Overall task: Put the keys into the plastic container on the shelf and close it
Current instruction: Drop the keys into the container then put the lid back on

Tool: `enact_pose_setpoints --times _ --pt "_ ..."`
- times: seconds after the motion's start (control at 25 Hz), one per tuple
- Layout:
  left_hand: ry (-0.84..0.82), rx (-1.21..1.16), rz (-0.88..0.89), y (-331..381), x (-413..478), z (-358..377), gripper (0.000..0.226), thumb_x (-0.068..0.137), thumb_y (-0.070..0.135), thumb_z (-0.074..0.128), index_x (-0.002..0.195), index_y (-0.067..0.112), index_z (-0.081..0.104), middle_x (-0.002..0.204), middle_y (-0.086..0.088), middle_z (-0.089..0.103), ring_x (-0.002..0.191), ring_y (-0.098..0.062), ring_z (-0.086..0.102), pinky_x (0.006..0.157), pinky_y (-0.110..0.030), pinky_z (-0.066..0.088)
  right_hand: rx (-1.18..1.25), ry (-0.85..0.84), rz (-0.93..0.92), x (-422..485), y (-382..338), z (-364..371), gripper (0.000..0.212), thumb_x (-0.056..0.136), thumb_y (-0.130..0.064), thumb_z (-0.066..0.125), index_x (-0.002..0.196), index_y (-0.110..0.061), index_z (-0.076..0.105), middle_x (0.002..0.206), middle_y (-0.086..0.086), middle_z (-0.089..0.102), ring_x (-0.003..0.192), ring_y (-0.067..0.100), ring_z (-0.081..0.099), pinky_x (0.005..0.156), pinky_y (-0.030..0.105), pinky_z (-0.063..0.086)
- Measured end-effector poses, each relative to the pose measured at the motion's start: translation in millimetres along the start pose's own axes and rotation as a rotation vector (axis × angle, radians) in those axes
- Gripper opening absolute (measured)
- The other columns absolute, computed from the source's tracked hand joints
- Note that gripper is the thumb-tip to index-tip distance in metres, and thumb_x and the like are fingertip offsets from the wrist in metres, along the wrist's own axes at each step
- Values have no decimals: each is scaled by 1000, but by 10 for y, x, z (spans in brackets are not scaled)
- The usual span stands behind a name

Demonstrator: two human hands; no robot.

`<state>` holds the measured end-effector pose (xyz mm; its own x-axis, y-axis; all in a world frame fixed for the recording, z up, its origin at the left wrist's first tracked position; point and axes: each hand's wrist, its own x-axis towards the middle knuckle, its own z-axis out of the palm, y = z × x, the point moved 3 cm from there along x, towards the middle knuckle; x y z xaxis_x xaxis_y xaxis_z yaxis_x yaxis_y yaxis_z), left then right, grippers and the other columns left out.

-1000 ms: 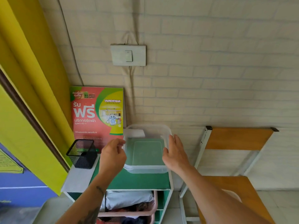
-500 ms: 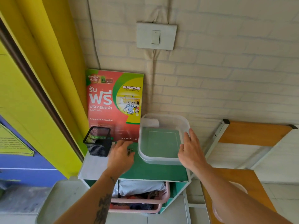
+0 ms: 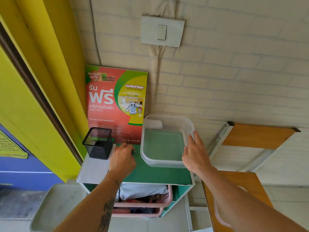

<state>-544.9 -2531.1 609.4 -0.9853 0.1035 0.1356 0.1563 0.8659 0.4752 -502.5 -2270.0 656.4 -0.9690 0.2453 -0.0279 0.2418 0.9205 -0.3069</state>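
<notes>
On shelf (image 3: 150, 174): clear, lidless container (image 3: 164, 141).

The left hand (image 3: 122, 159) left the plastic container's (image 3: 164, 162) rim and dropped onto the green shelf top (image 3: 150, 174), closing over the keys (image 3: 133, 151). The right hand (image 3: 194, 154) slid along the container's right wall.

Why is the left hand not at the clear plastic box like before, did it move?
Yes. The left hand moved left, away from the clear plastic box, toward the black mesh pen cup.
</notes>
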Motion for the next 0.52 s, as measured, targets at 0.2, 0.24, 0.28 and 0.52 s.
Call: enact_pose_setpoints --times 0.2,0.24,0.28,0.52 --pt "216 -578 -349 279 9 -333 23 89 8 54 99 13 74 93 -5 69 84 -26 64 83 -36 53 15 -11 3 -5 -7 -17 59 104 -22 37 156 -11 12 166 7 -10 153 26 -1 120 36 16" --pt "286 -618 -350 381 20 -442 21 90 9 54 98 13 73 90 -3 68 82 -24 64 80 -35 51 20 -10 2 -4 -9 -20 59 103 -22 38 156 -10 13 166 6 -10 153 26 0 120 36 17" --pt "341 -635 -321 491 42 -542 20 91 10 54 97 13 72 88 -1 67 81 -22 63 77 -32 48 27 -12 2 -6 -7 -19 59 103 -21 39 156 -10 13 166 6 -10 153 26 0 120 36 17" --pt "113 -660 -140 1109 429 -491 21 91 14 50 95 24 68 92 -2 70 76 -22 66 72 -36 56 95 -19 -11 3 22 2 58 103 -21 38 155 -9 15 166 5 -9 153 26 -2 121 39 16"
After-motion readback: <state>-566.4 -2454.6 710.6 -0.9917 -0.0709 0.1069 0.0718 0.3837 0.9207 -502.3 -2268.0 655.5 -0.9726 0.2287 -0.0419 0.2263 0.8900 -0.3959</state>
